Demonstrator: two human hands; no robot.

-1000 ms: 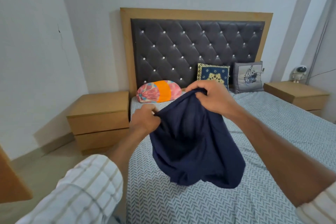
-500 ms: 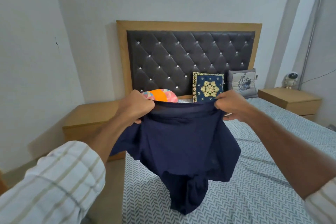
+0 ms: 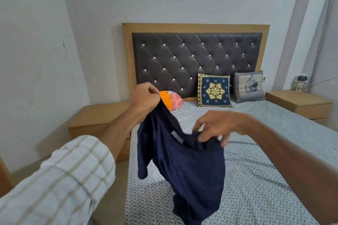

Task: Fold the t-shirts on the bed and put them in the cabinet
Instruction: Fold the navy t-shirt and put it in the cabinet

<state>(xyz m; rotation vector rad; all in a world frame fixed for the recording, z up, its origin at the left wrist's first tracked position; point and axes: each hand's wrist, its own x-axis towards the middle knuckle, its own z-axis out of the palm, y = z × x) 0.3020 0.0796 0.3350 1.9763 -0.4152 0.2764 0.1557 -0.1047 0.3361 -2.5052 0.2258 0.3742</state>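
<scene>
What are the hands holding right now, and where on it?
Both hold the navy t-shirt. The left hand pinches its raised top corner; the right hand grips the upper edge lower down, near the collar.

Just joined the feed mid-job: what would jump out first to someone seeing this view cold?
The navy t-shirt dominates the centre, hanging unfolded above the bed; the left hand pinches one upper corner high, while the right hand grips its top edge lower down. Behind it, the dark tufted headboard fills the back wall, with a blue patterned cushion and a grey cushion leaning against it.
</scene>
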